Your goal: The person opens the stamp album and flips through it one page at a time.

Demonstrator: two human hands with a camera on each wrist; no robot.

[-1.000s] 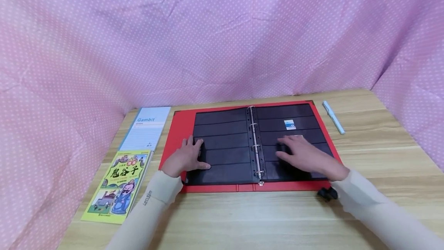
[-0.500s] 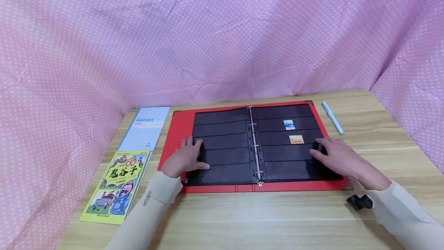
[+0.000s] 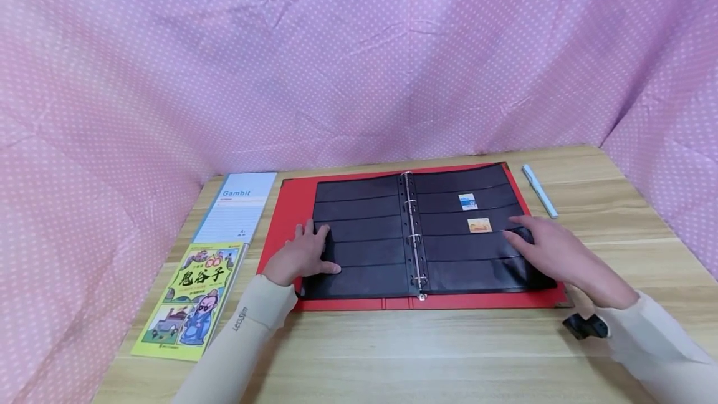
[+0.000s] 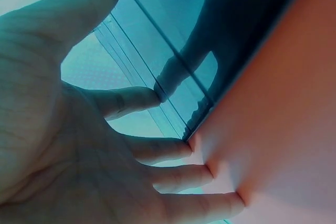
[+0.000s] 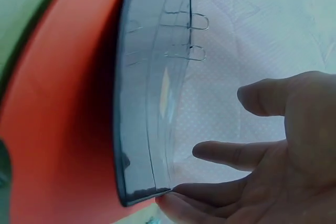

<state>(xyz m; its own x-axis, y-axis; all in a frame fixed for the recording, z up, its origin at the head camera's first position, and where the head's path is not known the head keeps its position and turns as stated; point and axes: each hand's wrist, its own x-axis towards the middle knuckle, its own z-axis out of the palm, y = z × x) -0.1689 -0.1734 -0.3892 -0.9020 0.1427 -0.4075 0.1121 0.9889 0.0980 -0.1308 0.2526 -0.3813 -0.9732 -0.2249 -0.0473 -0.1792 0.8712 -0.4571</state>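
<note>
A red ring binder [image 3: 288, 204] lies open in the head view, with black pocket pages on both sides. My left hand [image 3: 300, 254] rests spread over the outer edge of the left page [image 3: 364, 248]; in the left wrist view, its fingertips [image 4: 231, 203] touch the red cover. My right hand [image 3: 552, 251] is at the outer edge of the right page [image 3: 465, 273], which bows up off the cover. In the right wrist view, the lower fingers [image 5: 184, 205] touch that page's edge, while thumb and index stand apart. A blue-white stamp [image 3: 468, 202] and an orange stamp [image 3: 479, 226] sit in right-page pockets.
A light blue pen [image 3: 540, 191] lies right of the binder. On the left are a Gambit notebook [image 3: 238, 204] and a yellow-green comic book [image 3: 191, 298]. Metal rings [image 3: 414, 239] rise along the binder's spine. Pink dotted cloth [image 3: 359, 61] hangs behind the wooden table [image 3: 404, 354].
My right hand has moved right from over the right page to its outer edge, uncovering the orange stamp. That edge has lifted slightly. The left hand has stayed put.
</note>
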